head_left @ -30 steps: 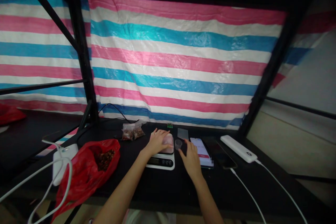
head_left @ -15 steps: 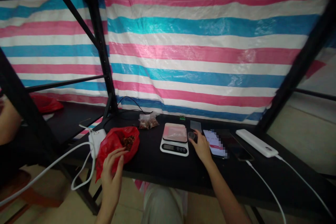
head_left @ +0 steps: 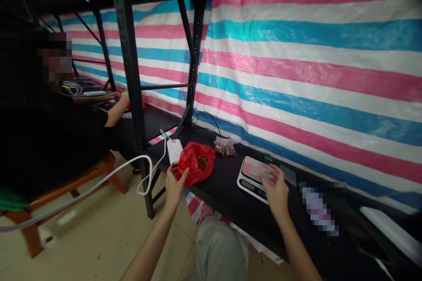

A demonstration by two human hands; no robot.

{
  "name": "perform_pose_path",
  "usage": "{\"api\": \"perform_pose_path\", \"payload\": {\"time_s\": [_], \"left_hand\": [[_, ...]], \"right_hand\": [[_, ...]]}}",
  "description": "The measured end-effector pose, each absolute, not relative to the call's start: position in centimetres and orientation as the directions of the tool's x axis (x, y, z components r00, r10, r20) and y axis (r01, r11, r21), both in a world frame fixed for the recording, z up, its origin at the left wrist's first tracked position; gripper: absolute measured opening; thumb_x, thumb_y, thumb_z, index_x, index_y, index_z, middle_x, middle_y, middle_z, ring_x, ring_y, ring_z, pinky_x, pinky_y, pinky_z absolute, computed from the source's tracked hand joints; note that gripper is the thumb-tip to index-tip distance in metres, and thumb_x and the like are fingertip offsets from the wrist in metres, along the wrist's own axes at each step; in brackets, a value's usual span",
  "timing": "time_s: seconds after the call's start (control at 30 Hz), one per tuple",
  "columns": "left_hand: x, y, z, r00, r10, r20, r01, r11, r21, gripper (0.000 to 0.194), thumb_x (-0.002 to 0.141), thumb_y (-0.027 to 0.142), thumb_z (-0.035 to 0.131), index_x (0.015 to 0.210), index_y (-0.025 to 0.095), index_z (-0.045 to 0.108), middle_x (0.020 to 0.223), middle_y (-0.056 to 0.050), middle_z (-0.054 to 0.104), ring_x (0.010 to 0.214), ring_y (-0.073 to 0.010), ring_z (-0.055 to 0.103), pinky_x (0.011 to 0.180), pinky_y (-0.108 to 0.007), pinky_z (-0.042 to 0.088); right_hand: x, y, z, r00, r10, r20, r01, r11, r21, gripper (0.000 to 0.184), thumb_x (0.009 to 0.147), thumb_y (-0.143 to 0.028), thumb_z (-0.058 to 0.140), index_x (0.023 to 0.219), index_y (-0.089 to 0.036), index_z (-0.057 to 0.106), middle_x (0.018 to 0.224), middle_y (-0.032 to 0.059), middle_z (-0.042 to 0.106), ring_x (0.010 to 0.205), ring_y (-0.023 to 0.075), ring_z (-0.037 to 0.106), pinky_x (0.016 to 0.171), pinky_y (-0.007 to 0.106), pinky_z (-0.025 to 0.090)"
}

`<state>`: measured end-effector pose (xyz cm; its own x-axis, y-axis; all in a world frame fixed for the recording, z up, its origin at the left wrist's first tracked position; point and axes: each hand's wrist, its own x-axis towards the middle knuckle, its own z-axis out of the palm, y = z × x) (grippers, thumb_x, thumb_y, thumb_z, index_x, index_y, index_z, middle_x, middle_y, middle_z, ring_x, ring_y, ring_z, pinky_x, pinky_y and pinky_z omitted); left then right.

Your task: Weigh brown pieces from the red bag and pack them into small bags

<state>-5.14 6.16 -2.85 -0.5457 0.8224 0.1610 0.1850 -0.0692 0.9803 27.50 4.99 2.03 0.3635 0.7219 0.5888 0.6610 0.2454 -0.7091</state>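
Note:
My left hand [head_left: 174, 183] is at the near-left edge of a red plastic bag [head_left: 189, 160], its thumb and fingers pinching the crumpled plastic. The bag lies folded open, with small brown pieces [head_left: 203, 163] inside. My right hand [head_left: 277, 189] is bent over the right side of a white digital kitchen scale [head_left: 243, 179]. Its thumb and fingertips close around something clear that I cannot make out. A clear plastic bag [head_left: 255, 169] lies flat on the scale's pan, partly covered by those fingers. The small clear cup seen earlier cannot be picked out separately.
Small bags of brown pieces [head_left: 225, 146], green batteries [head_left: 268, 157] and a clear flat piece [head_left: 289, 174] lie behind. A white power bank [head_left: 174, 150] with a cable stands left; a blurred phone [head_left: 318, 210] lies right. A co-worker [head_left: 75, 109] sits beyond the black post [head_left: 127, 52].
The view has swung left, bringing the co-worker into sight. My right hand has gone from the small clear cup beside the scale to above its pan. My left hand now grips the red bag's edge.

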Motion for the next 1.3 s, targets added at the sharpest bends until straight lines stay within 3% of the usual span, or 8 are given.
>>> {"api": "perform_pose_path", "payload": {"time_s": [0.1,0.2,0.37,0.5,0.6,0.83,1.03,1.3], "left_hand": [[-5.6,7.6,-3.2,-0.410,0.905,0.116,0.122,-0.071,0.990,0.062,0.063,0.047,0.064,0.113,0.014,0.049,0.091,-0.008,0.061,0.083,-0.0227,0.060,0.079,-0.036,0.046],[-6.4,8.4,-3.0,-0.313,0.938,0.150,0.188,-0.093,0.978,0.042,0.059,0.038,0.068,0.092,0.013,0.060,0.087,-0.008,0.063,0.084,-0.0245,0.059,0.078,-0.035,0.045],[-7.5,9.0,-1.3,-0.214,0.960,0.178,0.258,-0.120,0.959,0.037,0.055,0.017,0.065,0.091,0.014,0.057,0.089,-0.005,0.063,0.086,-0.0208,0.059,0.082,-0.034,0.044],[-7.2,9.7,-0.1,-0.064,0.998,0.009,0.023,-0.008,1.000,0.062,0.056,0.010,0.065,0.113,0.014,0.043,0.092,-0.006,0.064,0.078,-0.0178,0.062,0.074,-0.032,0.049],[-6.4,10.6,0.6,0.009,0.999,-0.050,-0.154,0.050,0.987,0.060,0.059,0.018,0.070,0.113,0.015,0.045,0.090,-0.007,0.066,0.076,-0.0185,0.063,0.071,-0.031,0.051],[-4.7,13.4,1.1,0.008,0.995,-0.096,-0.160,0.096,0.983,0.021,0.055,0.018,0.072,0.072,0.011,0.061,0.060,-0.003,0.065,0.054,-0.0161,0.060,0.054,-0.024,0.048],[-3.7,14.6,0.7,-0.019,0.999,-0.043,-0.266,0.036,0.963,0.023,0.067,0.023,0.057,0.088,0.013,0.059,0.071,-0.004,0.068,0.065,-0.0158,0.063,0.063,-0.025,0.049],[-4.0,14.8,0.8,-0.007,1.000,-0.002,-0.383,0.000,0.924,0.039,0.060,0.032,0.063,0.094,0.014,0.057,0.080,-0.005,0.067,0.074,-0.0188,0.064,0.073,-0.031,0.049]], "right_hand": [[21.0,6.4,3.2,-0.015,0.794,0.607,0.695,0.445,-0.565,0.034,0.076,-0.033,0.054,0.105,-0.018,0.054,0.103,0.0102,0.060,0.094,0.0238,0.056,0.083,0.041,0.045],[16.1,8.1,3.8,-0.265,0.815,0.515,0.744,0.512,-0.428,0.031,0.077,-0.020,0.053,0.108,-0.021,0.054,0.106,0.0070,0.059,0.101,0.0221,0.053,0.090,0.039,0.041],[12.5,10.4,4.3,-0.346,0.861,0.373,0.872,0.442,-0.212,0.030,0.076,-0.012,0.054,0.105,-0.017,0.056,0.105,0.0092,0.057,0.103,0.0213,0.051,0.086,0.031,0.042],[11.1,11.0,5.0,-0.384,0.873,0.300,0.910,0.413,-0.038,0.026,0.079,-0.014,0.053,0.104,-0.018,0.058,0.107,0.0092,0.055,0.101,0.0200,0.051,0.082,0.028,0.041],[10.3,11.0,5.4,-0.361,0.904,0.230,0.932,0.356,0.063,0.022,0.080,-0.013,0.051,0.100,-0.016,0.060,0.105,0.0109,0.057,0.100,0.0221,0.050,0.079,0.031,0.041],[9.3,11.3,5.0,-0.249,0.944,0.216,0.969,0.244,0.050,0.024,0.084,-0.010,0.041,0.095,-0.011,0.062,0.103,0.0164,0.058,0.100,0.0239,0.050,0.077,0.032,0.042],[9.5,11.4,4.6,-0.178,0.952,0.248,0.981,0.191,-0.030,0.023,0.083,-0.008,0.041,0.097,-0.010,0.060,0.101,0.0156,0.059,0.096,0.0223,0.054,0.076,0.031,0.042],[10.5,12.0,3.3,-0.129,0.939,0.318,0.959,0.201,-0.203,0.021,0.076,-0.013,0.056,0.097,-0.015,0.060,0.099,0.0101,0.062,0.092,0.0208,0.058,0.078,0.030,0.041]]}}
